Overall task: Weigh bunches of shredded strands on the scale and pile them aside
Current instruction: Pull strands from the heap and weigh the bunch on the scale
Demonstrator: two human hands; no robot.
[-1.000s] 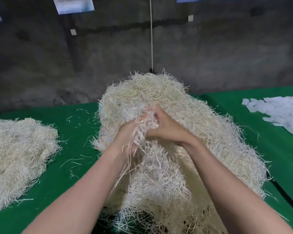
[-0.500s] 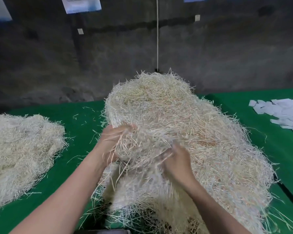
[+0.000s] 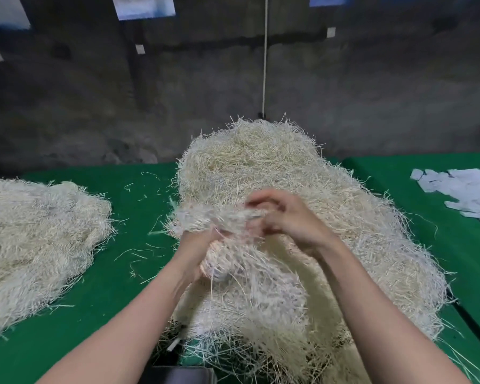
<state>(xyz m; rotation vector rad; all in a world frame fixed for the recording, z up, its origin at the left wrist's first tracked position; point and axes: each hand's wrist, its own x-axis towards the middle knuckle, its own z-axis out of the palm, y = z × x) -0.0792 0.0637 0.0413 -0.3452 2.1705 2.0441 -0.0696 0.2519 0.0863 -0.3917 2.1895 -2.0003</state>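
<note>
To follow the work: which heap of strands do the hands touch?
The tall middle heap: the left hand and right hand grip strands there. The flatter left heap lies apart.

A single wide-angle camera on the person's head looks forward and down across the green cloth-covered table [image 3: 139, 189]. It sits close: both bare forearms enter from the near edge, and the left hand [image 3: 201, 243] and right hand [image 3: 288, 217] meet mid-frame in the tall heap of pale shredded strands [image 3: 261, 162]. The far grey concrete wall [image 3: 372, 92] fills the upper half. A flatter pile of pale strands [image 3: 39, 231] is cut by the left edge, white paper slips [image 3: 463, 189] by the right.
</note>
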